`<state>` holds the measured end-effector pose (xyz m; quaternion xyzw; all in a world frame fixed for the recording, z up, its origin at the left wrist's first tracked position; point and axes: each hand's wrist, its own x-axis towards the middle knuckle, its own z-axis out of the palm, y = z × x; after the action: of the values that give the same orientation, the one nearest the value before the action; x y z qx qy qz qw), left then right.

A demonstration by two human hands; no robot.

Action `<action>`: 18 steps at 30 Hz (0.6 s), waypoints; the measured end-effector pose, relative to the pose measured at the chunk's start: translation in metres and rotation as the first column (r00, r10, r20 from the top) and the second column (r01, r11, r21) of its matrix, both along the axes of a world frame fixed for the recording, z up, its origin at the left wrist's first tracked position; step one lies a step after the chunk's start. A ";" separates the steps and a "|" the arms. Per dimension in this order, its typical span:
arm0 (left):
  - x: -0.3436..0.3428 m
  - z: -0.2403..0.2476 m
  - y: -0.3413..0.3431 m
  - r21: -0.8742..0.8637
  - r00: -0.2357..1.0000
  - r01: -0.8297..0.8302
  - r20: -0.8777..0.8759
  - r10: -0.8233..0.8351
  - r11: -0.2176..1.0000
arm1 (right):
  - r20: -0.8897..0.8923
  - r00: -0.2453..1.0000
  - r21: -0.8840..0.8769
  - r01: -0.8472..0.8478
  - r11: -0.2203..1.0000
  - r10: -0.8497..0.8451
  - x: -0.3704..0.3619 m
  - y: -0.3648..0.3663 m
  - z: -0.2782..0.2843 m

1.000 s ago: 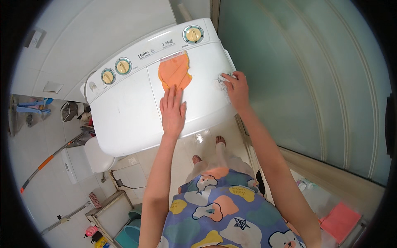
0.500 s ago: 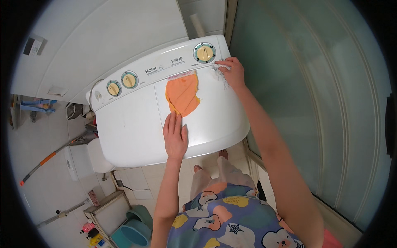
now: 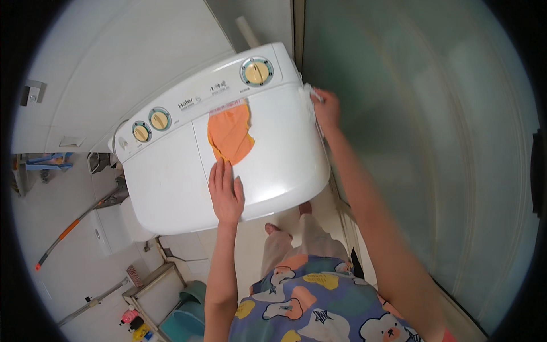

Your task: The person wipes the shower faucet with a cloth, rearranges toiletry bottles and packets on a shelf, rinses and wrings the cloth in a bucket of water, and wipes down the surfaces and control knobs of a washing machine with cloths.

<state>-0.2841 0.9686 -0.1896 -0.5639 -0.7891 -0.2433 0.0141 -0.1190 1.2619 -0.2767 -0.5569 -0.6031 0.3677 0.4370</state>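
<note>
A white washing machine (image 3: 273,154) with several round cream dials stands in front of me. On its lid lies a creased orange sheet of cloth or paper (image 3: 231,134) with yellow edges and a pinkish strip along the top. My left hand (image 3: 225,194) rests flat on the lid, fingers stretched, the tips at the orange sheet's lower edge. At the machine's right rim, below the rightmost dial (image 3: 257,72), my right hand (image 3: 326,108) has its fingers closed on a crumpled whitish cloth (image 3: 309,97), partly hidden by the fingers.
A frosted glass partition (image 3: 399,142) runs close along the right. Behind the machine a pale pipe (image 3: 248,32) leans by the wall. To the left are a toilet (image 3: 122,225) and an orange-and-grey pole (image 3: 71,228). Blue-green basins (image 3: 185,319) sit at the lower left.
My right hand has moved with the whitish cloth from the top right corner of the lid over to its right edge. The view has shifted; my left hand stays by the orange sheet.
</note>
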 end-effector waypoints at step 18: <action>0.000 -0.006 -0.008 0.076 0.999 0.008 -0.038 -0.005 0.997 | -0.123 0.980 -0.228 0.126 0.965 -0.157 0.084 -0.182 0.004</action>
<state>-0.2844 0.9605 -0.1954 -0.5700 -0.7771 -0.2624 0.0495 -0.0353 1.0803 -0.2723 -0.6163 -0.4852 0.4378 0.4394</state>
